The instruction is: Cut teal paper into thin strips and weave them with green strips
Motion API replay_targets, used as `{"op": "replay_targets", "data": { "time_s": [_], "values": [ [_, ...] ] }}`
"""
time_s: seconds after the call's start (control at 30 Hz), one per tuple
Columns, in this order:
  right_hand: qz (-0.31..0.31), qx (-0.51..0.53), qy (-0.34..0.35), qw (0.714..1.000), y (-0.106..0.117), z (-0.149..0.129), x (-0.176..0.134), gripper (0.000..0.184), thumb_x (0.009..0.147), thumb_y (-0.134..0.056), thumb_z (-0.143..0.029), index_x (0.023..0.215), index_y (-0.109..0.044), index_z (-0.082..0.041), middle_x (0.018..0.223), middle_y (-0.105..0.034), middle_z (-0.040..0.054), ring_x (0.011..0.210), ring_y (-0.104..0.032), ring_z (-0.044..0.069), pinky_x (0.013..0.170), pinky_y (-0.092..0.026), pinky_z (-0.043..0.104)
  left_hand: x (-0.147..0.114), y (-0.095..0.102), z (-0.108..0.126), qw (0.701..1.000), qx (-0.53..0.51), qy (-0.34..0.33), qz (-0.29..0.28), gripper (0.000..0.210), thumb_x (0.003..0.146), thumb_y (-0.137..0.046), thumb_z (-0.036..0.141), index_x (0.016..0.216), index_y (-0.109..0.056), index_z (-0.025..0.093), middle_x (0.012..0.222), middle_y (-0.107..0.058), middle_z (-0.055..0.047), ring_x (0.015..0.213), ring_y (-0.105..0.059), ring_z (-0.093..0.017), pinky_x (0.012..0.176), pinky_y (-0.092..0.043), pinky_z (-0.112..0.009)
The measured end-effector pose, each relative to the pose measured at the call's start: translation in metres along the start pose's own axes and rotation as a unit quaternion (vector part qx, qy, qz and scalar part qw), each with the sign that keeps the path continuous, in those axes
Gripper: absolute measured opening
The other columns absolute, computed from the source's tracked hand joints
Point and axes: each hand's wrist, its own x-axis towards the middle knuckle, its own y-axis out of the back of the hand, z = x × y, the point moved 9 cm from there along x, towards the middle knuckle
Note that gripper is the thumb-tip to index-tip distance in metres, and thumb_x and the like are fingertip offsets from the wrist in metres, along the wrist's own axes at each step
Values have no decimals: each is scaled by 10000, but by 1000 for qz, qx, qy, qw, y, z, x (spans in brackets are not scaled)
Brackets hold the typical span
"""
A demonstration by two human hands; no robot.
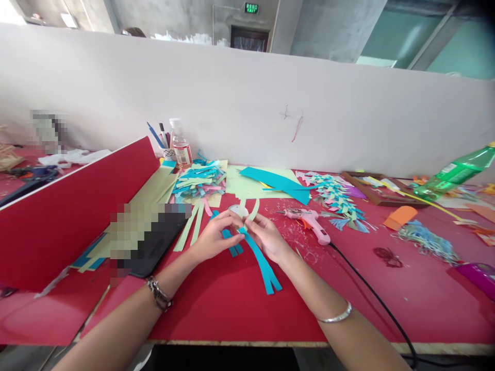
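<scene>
My left hand and my right hand meet over the middle of the red table. Between them are interlaced paper strips. A blue paper strip with a split end hangs down toward me, and a pale green paper strip sticks up past the right fingers. The right fingers pinch the strips, while the left thumb and fingers close in at the crossing, which they partly hide. Behind the left hand lies another blue strip. A white round object shows just beyond the fingertips.
A pink glue gun lies to the right, its black cord running over the front edge. Woven paper pieces and a pile of cut strips sit behind. To the left are a dark phone-like slab and a red upright board.
</scene>
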Motion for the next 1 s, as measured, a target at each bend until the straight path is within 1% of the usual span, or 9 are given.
{"op": "replay_targets", "data": {
  "time_s": [0.1,0.27,0.4,0.53,0.6,0.7,0.77,0.87,1.0],
  "values": [
    [28,-34,36,998,6,-6,1,128,652,-647,-271,753,-604,-206,716,-594,-34,679,-546,91,646,-419,201,0,-1,0,1000,0,3,-4,129,757,-506,199,859,-561,142,871,-519,-59,757,-511,-121,677,-443,-253],
    [8,-46,18,999,2,-1,1,135,650,-642,-293,732,-594,-197,648,-571,-42,593,-525,85,582,-407,201,-2,-7,4,999,15,-13,-33,94,722,-545,213,770,-566,135,811,-545,-48,786,-519,-148,737,-421,-281],
    [39,-50,24,998,8,-2,3,157,640,-646,-303,737,-598,-190,659,-589,-33,602,-537,98,600,-416,217,-3,-5,5,1000,-7,-21,-18,171,713,-567,263,833,-552,142,906,-505,-69,837,-503,-162,719,-436,-266],
    [94,-62,68,991,17,-13,1,145,642,-641,-297,722,-590,-187,666,-597,-31,640,-548,109,638,-426,225,-2,5,-5,999,-12,28,45,236,761,-510,309,942,-512,156,975,-481,-81,802,-509,-145,703,-445,-262],
    [112,-93,84,986,18,-18,-1,147,652,-629,-299,732,-584,-185,672,-599,-25,655,-553,116,649,-428,230,-2,8,-13,996,-8,70,59,229,791,-460,338,911,-511,149,888,-529,-62,737,-520,-133,673,-441,-252],
    [119,-131,94,980,16,-22,-4,162,661,-613,-302,757,-567,-179,703,-607,-10,689,-566,134,668,-434,249,-3,-4,-23,992,-12,127,0,296,823,-379,374,735,-533,137,654,-556,-12,628,-526,-120,613,-426,-226],
    [119,-154,102,976,14,-25,-5,165,660,-609,-296,761,-552,-179,712,-606,-6,702,-569,141,673,-435,256,-4,-12,-25,988,-25,149,-37,335,822,-371,384,662,-529,136,598,-553,0,577,-523,-107,585,-419,-212],
    [111,-178,117,971,11,-29,-5,144,665,-602,-274,751,-527,-186,711,-596,-10,712,-567,142,672,-433,257,-5,-17,-28,983,-44,175,-47,304,805,-403,372,664,-531,136,609,-578,-3,550,-524,-96,558,-420,-200],
    [102,-166,136,971,7,-33,-6,168,657,-610,-241,780,-500,-209,753,-587,-14,746,-565,140,691,-433,259,-6,-16,-35,980,-65,186,-30,251,783,-435,358,753,-548,135,661,-598,-11,528,-511,-90,537,-425,-206]
  ]
}}
